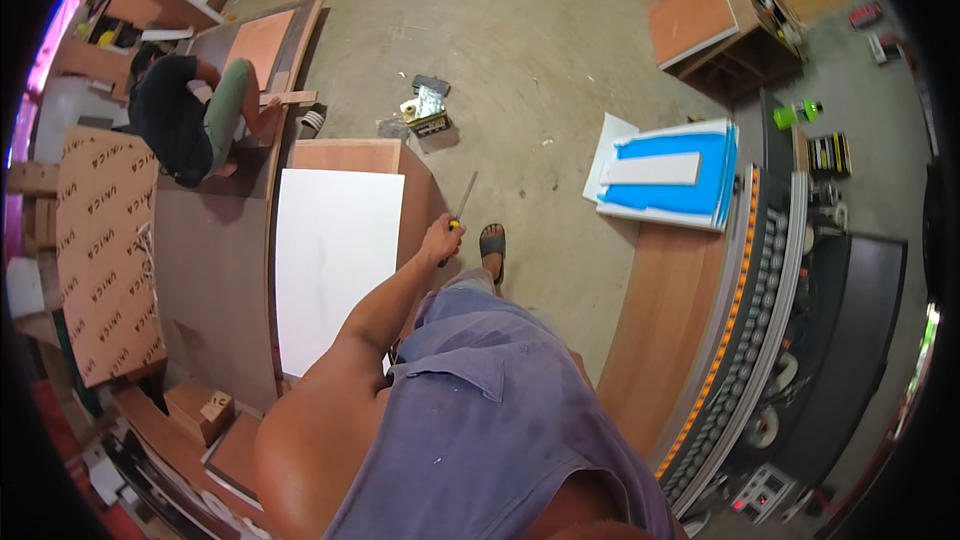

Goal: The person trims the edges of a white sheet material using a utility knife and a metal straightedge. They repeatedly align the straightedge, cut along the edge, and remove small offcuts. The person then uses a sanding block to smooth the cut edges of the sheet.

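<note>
My left hand (441,241) is closed around the black-and-yellow handle of a long, narrow tool that looks like a hand file (468,195). Its metal blade points forward and slightly right, above the concrete floor. To the left of this hand lies a large white panel (337,262), with wood-coloured boards (345,156) showing beyond its far edge. My forearm passes over the panel's right side. My right hand is out of view, with that side mostly hidden by my shirt. Below and right of the tool, a sandalled foot (492,249) rests on the floor.
Another person (176,116) crouches on the brown worktable (214,262) at left. A machine with an orange track (742,262) runs along the right, white-and-blue panels (667,199) at its far end. A small box (429,124) and a wooden cabinet (694,19) stand ahead.
</note>
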{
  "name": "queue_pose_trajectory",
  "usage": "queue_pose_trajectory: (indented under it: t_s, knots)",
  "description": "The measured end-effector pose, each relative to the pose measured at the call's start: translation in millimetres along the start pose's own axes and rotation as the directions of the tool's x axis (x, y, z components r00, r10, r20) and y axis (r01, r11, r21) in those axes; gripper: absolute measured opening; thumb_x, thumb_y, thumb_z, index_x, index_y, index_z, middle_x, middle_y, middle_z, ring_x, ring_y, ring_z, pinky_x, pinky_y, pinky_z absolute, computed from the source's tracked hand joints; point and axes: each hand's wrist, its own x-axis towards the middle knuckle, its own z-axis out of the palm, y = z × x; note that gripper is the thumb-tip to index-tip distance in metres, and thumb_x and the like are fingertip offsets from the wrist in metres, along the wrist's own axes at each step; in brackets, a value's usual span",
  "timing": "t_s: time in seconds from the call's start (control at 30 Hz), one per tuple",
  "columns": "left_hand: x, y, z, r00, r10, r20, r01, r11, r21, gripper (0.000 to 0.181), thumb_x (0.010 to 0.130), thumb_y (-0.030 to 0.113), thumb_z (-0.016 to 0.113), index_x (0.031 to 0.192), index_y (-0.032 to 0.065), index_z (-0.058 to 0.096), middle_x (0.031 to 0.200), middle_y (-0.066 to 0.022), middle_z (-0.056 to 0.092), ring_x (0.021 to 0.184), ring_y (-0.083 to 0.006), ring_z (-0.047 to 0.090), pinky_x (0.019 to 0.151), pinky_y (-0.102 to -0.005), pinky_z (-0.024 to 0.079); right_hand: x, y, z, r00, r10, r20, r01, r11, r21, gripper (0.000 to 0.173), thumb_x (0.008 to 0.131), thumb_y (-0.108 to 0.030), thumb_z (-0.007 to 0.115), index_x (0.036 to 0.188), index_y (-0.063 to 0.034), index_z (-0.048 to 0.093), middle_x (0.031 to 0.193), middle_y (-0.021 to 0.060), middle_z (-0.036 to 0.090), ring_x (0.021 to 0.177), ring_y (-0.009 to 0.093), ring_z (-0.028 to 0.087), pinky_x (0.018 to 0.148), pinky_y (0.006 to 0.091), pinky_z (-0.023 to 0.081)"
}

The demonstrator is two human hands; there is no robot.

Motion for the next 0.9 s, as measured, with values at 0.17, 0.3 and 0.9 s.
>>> queue_pose_trajectory:
  t_s: [0.17, 0.3, 0.9]
  knots:
    - [96.0, 25.6, -55.1, 0.969, -0.009, -0.249, 0.007, 1.0, -0.013, 0.034, 0.089, 0.026, 0.062, 0.105, -0.003, 0.058, 0.07, -0.0111, 0.063, 0.053, -0.0197, 0.061, 0.05, -0.0352, 0.047, 149.3, -193.7, -98.8, 0.924, 0.325, 0.201, -0.367, 0.903, 0.223, 0.034, 0.095, -0.041, 0.055, 0.109, -0.0109, 0.066, 0.095, 0.0011, 0.064, 0.085, 0.012, 0.058, 0.067, 0.0287, 0.042]
    - [126.6, 90.3, -83.7, 0.949, -0.222, -0.223, 0.153, 0.945, -0.291, 0.03, 0.09, 0.024, 0.062, 0.105, -0.0016, 0.058, 0.076, -0.0101, 0.061, 0.061, -0.0163, 0.06, 0.054, -0.0323, 0.047, 255.8, -273.3, -135.1, 0.956, 0.259, 0.141, -0.288, 0.922, 0.26, 0.033, 0.095, -0.039, 0.056, 0.112, -0.0106, 0.063, 0.099, 0.0003, 0.064, 0.086, 0.013, 0.059, 0.07, 0.0307, 0.043]
    - [452.2, 86.0, -79.2, 0.702, -0.516, -0.49, 0.494, 0.849, -0.187, 0.037, 0.078, 0.036, 0.072, 0.089, 0.0014, 0.062, 0.092, -0.0216, 0.067, 0.091, -0.0411, 0.063, 0.077, -0.0496, 0.049, 741.4, -518.8, -90.1, 0.942, 0.044, 0.333, 0.044, 0.967, -0.252, 0.031, 0.095, -0.034, 0.058, 0.091, -0.0045, 0.065, 0.082, 0.0048, 0.066, 0.077, 0.014, 0.062, 0.062, 0.0288, 0.046]
